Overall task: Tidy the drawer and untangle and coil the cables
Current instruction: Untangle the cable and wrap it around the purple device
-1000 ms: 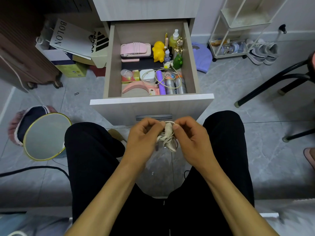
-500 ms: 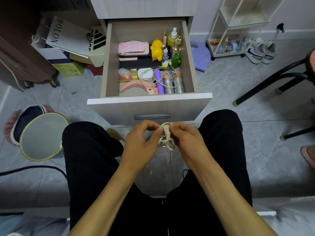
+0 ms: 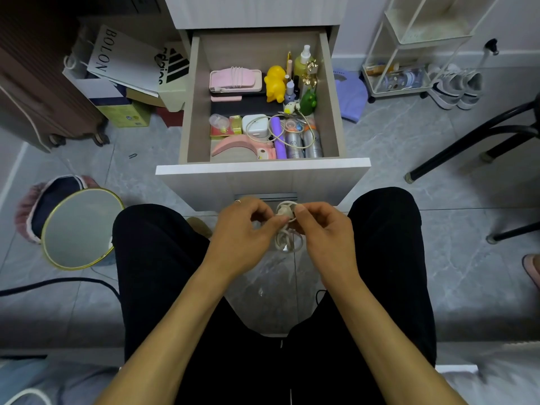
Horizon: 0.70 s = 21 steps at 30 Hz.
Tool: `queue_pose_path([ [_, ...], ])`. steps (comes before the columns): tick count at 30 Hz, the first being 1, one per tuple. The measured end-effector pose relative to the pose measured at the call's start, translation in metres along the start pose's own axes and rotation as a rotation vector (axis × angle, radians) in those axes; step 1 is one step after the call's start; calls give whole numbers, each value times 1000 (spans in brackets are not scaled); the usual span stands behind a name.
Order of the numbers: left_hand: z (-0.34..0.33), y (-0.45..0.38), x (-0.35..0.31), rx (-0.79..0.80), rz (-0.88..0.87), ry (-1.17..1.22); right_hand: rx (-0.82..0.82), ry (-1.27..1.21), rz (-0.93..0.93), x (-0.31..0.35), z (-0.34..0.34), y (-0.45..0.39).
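Right now the cable (image 3: 285,229) hangs between the two hands, in the air above the gap between the knees and just in front of the pulled-out drawer (image 3: 263,169). Its bundle runs roughly up and down: a small loop at the top, looser loops drooping below. The left hand (image 3: 245,229) comes at it from one side and the right hand (image 3: 324,229) from the other, both equally near, so neither has the advantage. Both sets of fingers are curled in and pinch the pale cord near its top, the right thumb and forefinger at the upper loop (how many turns are wound there I cannot make out). I would judge the next move a wrap around that upright bundle, one hand steadying, the other leading the cord. Another cable (image 3: 292,127) lies loose across the bottles in the drawer, not yet coiled.
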<state>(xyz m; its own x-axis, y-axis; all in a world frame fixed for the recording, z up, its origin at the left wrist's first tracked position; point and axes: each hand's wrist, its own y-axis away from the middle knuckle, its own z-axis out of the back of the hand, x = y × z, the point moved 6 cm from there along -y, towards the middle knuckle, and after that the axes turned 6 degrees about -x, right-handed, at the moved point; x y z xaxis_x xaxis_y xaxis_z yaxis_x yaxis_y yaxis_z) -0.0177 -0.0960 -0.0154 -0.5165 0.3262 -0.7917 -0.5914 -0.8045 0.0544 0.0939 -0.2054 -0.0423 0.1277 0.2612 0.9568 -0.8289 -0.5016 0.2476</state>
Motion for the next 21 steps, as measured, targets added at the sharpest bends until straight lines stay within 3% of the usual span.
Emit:
queue_pose_path([
  [6,-2,5,7,108,83,107,-123,406,298,0,13,-2],
  [8,-1,5,13,116,159,221,-55,275,162,-9,13,-6],
  [11,-5,7,31,70,362,499,90,-123,-130,-16,2,-5],
  [14,-13,11,42,44,548,775,138,-178,-220,-18,-3,-4],
  [17,-13,12,42,4,551,771,147,-136,-253,-23,-2,-5],
  [21,-5,9,33,-79,388,580,145,-137,-249,-25,-3,-6],
])
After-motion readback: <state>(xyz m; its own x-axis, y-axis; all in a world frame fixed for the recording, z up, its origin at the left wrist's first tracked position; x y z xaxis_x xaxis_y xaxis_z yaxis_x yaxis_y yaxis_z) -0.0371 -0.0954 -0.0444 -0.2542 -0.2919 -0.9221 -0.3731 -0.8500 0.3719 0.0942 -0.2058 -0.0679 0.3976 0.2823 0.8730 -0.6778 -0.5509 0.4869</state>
